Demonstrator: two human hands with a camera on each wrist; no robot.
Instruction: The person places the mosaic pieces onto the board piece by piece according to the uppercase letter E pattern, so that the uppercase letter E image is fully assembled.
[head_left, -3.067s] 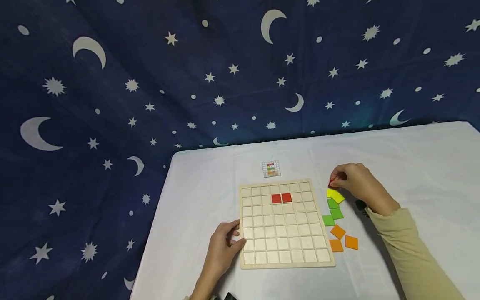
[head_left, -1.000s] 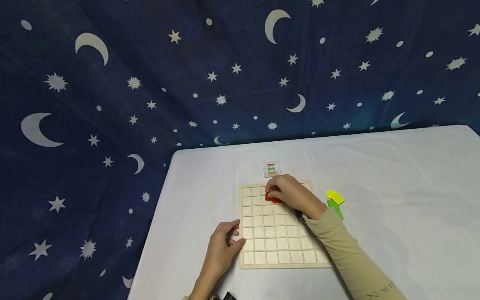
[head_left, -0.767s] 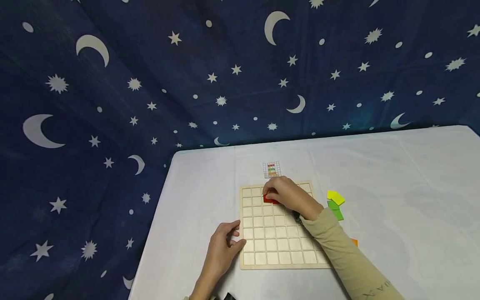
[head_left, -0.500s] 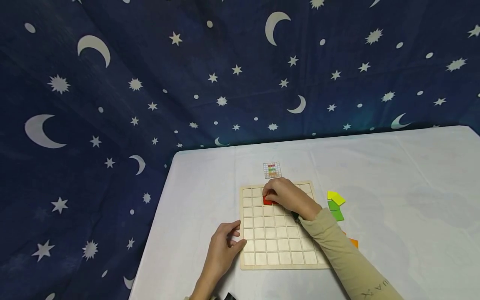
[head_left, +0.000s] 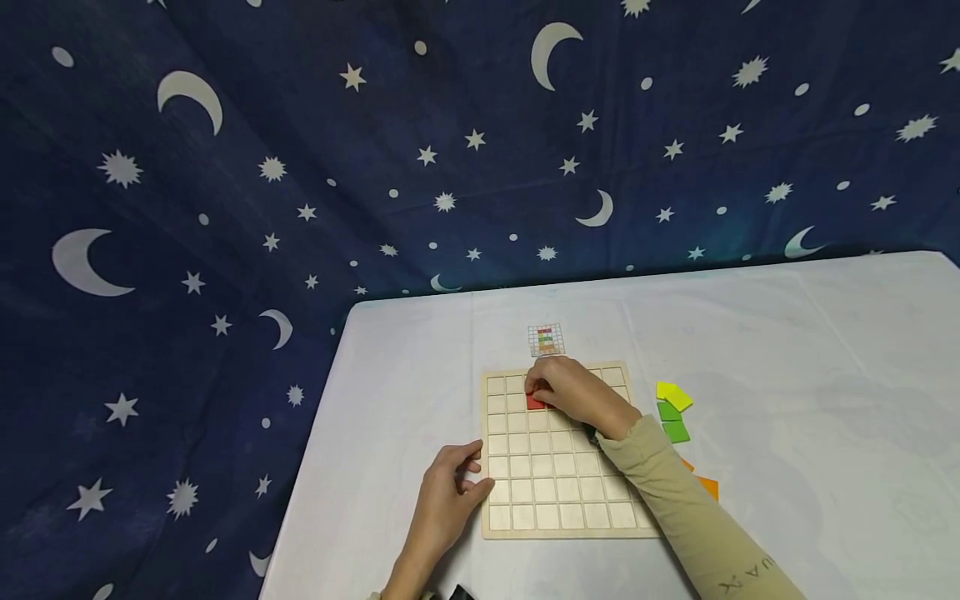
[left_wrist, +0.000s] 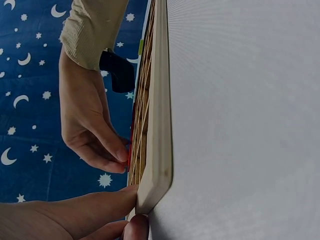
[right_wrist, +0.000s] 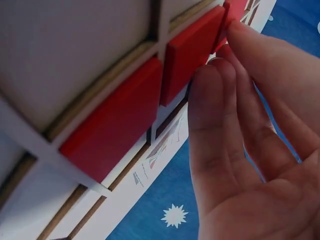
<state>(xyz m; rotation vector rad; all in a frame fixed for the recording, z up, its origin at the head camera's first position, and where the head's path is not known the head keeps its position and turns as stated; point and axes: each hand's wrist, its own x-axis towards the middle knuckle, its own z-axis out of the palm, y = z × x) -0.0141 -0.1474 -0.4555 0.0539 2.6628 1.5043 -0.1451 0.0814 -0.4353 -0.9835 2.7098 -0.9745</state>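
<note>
A wooden grid board lies flat on the white table. My right hand is over its upper rows, and thumb and fingertips pinch a red square tile at a cell. In the right wrist view, two more red tiles sit in a row with the pinched one, which is partly hidden by the fingers. My left hand holds the board's left edge, thumb on the rim. The left wrist view shows the thumb and a fingertip at the board's corner.
A small printed pattern card lies behind the board. To the right are yellow tiles, green tiles and orange tiles, partly hidden by the right sleeve. A dark star-printed cloth hangs behind the table.
My right hand has carried the red tile from the pile at the right to a cell left of the other red tiles and lowered it there. The left hand stays put.
</note>
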